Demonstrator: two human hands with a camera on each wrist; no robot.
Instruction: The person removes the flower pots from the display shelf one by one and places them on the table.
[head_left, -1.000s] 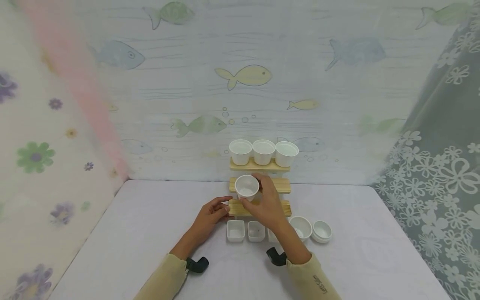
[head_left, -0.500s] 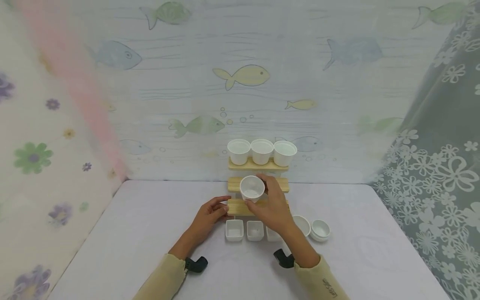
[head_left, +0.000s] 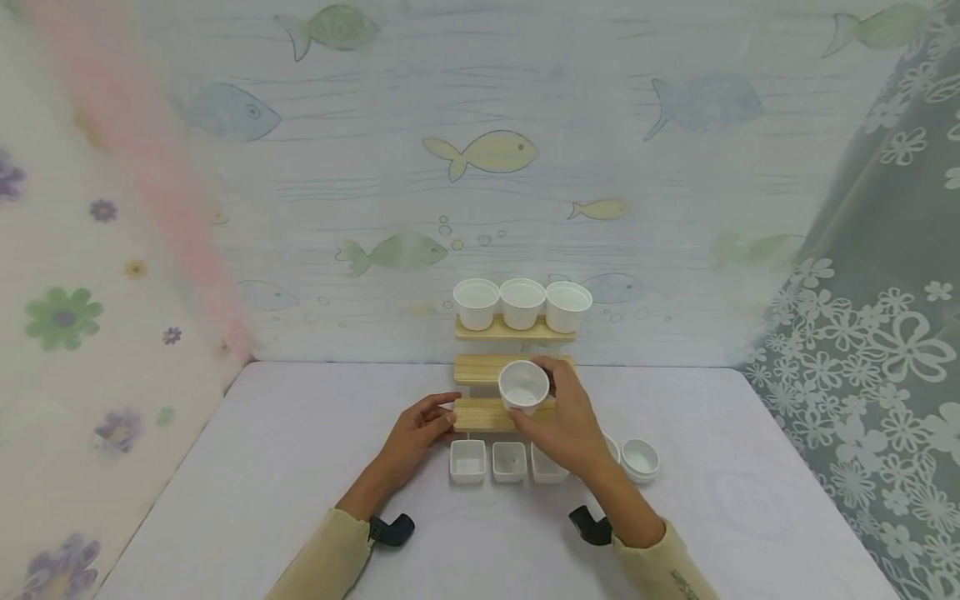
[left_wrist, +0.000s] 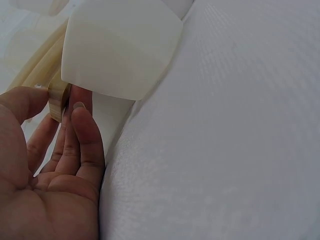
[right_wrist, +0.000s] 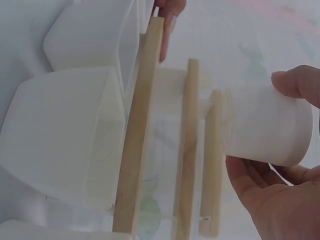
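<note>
A three-step wooden stand [head_left: 480, 415] rises in steps at the middle of the table. My left hand [head_left: 417, 429] pinches the left end of its lowest plank [left_wrist: 59, 97], thumb on one side and fingers on the other. With my right hand [head_left: 564, 421] I hold a round white cup [head_left: 523, 385] between thumb and fingers, above the lower planks. The cup [right_wrist: 270, 125] appears tilted sideways in the right wrist view. On the top plank stand three white cups [head_left: 522, 303] in a row. My right hand partly covers the right ends of the lower planks.
Several white square bowls [head_left: 468, 462] line the table in front of the stand. To their right sit a round bowl, mostly hidden by my right arm, and small stacked round bowls [head_left: 641, 460]. A fish-patterned curtain [head_left: 397, 317] hangs close behind the stand.
My right hand has moved the cup rightward and slightly toward me over the stand. My left hand keeps its place on the lowest plank.
</note>
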